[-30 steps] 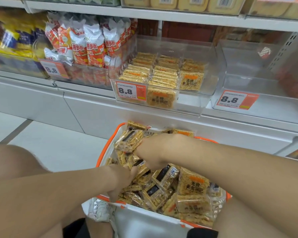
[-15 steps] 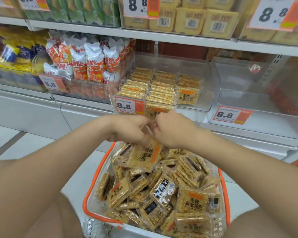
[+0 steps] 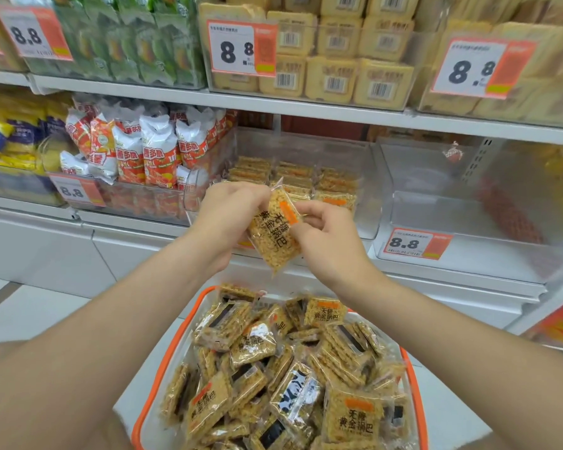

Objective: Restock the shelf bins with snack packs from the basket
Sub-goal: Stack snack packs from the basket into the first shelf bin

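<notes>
Both hands hold one golden rice-cracker snack pack [image 3: 273, 233] in the air in front of the shelf. My left hand [image 3: 229, 219] grips its left edge and top corner; my right hand [image 3: 327, 233] pinches its right edge. Below them a white basket with an orange rim [image 3: 168, 349] is piled with several of the same packs [image 3: 351, 417]. Just behind the hands stands a clear shelf bin [image 3: 369, 177] that holds neat rows of matching packs [image 3: 333, 185].
An empty clear bin [image 3: 468, 216] with an 8.8 price tag sits to the right. To the left is a bin of red-and-white bags [image 3: 150, 151]. The upper shelf carries yellow boxes [image 3: 345, 60] and green packs [image 3: 127, 43]. White floor lies at the left.
Both hands came up out of the basket with a snack pack and now hold it higher, level with the cracker bin. The camera has tilted up and shows the upper shelf.
</notes>
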